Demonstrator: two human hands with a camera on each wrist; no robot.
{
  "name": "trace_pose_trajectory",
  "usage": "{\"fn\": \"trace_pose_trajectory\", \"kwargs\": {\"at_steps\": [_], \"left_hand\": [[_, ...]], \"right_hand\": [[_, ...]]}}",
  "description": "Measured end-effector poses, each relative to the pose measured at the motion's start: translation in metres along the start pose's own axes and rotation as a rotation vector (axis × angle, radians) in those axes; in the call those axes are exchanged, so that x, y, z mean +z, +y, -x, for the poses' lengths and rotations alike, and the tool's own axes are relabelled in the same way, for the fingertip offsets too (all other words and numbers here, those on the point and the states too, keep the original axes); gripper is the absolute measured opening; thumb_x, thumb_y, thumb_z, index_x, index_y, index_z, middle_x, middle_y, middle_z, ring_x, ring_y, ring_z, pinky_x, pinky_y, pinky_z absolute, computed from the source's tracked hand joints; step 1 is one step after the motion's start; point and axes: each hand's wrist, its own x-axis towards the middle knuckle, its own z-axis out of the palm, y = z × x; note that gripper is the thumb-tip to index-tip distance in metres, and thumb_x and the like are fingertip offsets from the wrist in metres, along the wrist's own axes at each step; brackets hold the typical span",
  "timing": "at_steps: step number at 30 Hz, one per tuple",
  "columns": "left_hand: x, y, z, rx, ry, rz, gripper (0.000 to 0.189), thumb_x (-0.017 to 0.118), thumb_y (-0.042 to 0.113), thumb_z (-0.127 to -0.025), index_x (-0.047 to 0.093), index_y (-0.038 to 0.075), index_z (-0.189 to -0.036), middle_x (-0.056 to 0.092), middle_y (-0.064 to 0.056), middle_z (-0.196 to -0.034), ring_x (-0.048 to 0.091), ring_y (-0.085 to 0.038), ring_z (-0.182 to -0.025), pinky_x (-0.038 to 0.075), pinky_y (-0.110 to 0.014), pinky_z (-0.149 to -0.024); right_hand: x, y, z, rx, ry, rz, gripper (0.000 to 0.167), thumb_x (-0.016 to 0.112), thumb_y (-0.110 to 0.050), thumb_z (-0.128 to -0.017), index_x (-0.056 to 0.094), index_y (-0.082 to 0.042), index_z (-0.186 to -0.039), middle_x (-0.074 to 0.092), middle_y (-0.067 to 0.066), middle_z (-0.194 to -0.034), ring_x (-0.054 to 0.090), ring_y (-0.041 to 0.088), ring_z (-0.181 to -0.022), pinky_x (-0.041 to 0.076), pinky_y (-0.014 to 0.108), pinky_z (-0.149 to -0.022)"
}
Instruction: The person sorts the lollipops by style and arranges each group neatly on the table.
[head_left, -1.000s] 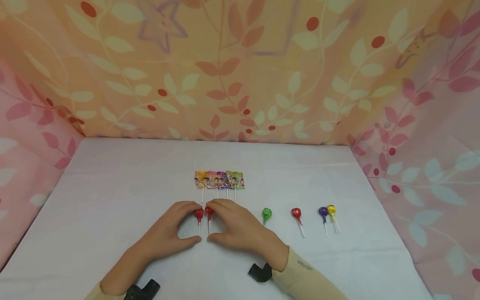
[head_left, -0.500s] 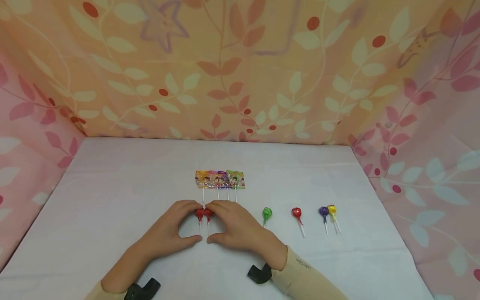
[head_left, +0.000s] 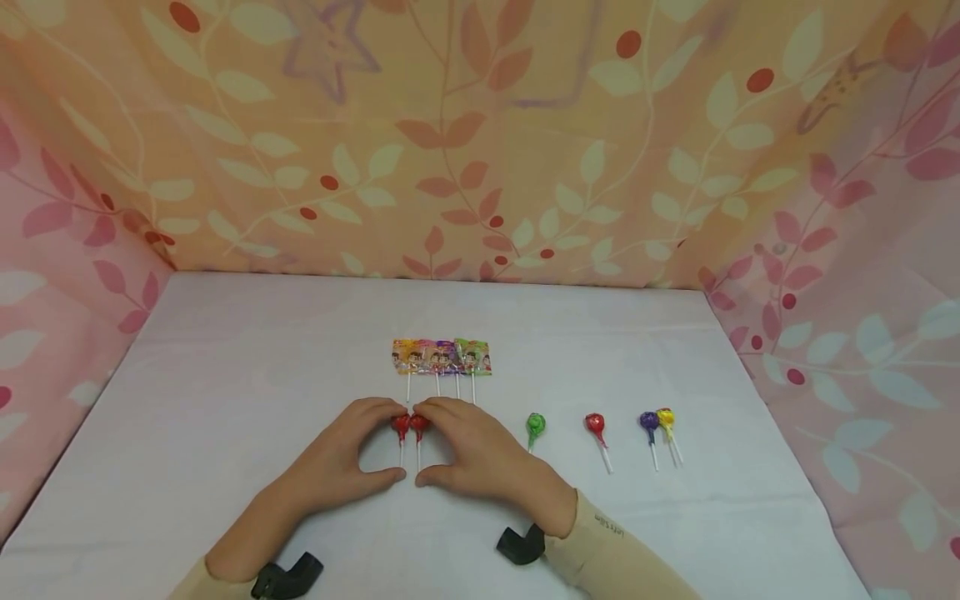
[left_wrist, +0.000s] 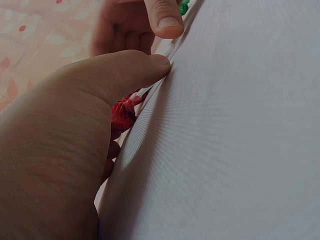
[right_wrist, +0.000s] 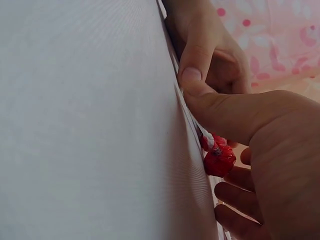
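Two red lollipops stand side by side on the white cloth in the head view, heads touching or nearly so, sticks toward the person. My left hand (head_left: 333, 467) holds the left red lollipop (head_left: 401, 427), fingertips at its head and thumb near the stick's end. Mirroring it, my right hand (head_left: 483, 454) holds the right red lollipop (head_left: 419, 425). In the left wrist view a red wrapped head (left_wrist: 122, 116) shows behind the thumb; the right wrist view has another red head (right_wrist: 220, 162) between thumb and fingers. Parts of both sticks are hidden by the thumbs.
Beyond the hands lies a row of lollipops in flat printed wrappers (head_left: 441, 357). To the right are a green lollipop (head_left: 536, 425), its stick partly covered, a red one (head_left: 595, 425), and a purple one (head_left: 648, 422) beside a yellow one (head_left: 665, 418). Patterned curtains (head_left: 465, 167) surround the table.
The two red lollipops have drawn slightly closer together, closing the small gap between their heads. Both hands otherwise keep their pose, and the other lollipops lie as before.
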Motion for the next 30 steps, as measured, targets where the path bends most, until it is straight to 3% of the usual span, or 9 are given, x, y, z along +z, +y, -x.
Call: {"fn": "trace_pose_trajectory", "kwargs": {"at_steps": [22, 30], "left_hand": [[0.0, 0.001, -0.001, 0.0, 0.001, 0.003, 0.082, 0.102, 0.033, -0.078, 0.063, 0.019, -0.148, 0.058, 0.005, -0.152, 0.052, -0.02, -0.144, 0.034, -0.022, -0.123], [0.0, 0.002, 0.0, -0.021, -0.01, -0.002, 0.082, 0.102, 0.035, -0.078, 0.062, 0.021, -0.149, 0.058, 0.006, -0.152, 0.052, -0.019, -0.145, 0.039, -0.029, -0.123]], "right_hand": [[-0.007, -0.01, 0.011, -0.052, 0.058, 0.063, 0.086, 0.09, -0.05, -0.09, 0.055, -0.006, -0.156, 0.059, 0.002, -0.155, 0.052, 0.018, -0.147, 0.04, 0.035, -0.125], [-0.009, -0.008, 0.018, -0.055, 0.072, 0.107, 0.088, 0.086, -0.055, -0.091, 0.054, -0.006, -0.157, 0.058, 0.003, -0.156, 0.053, 0.019, -0.147, 0.04, 0.038, -0.125]]}}
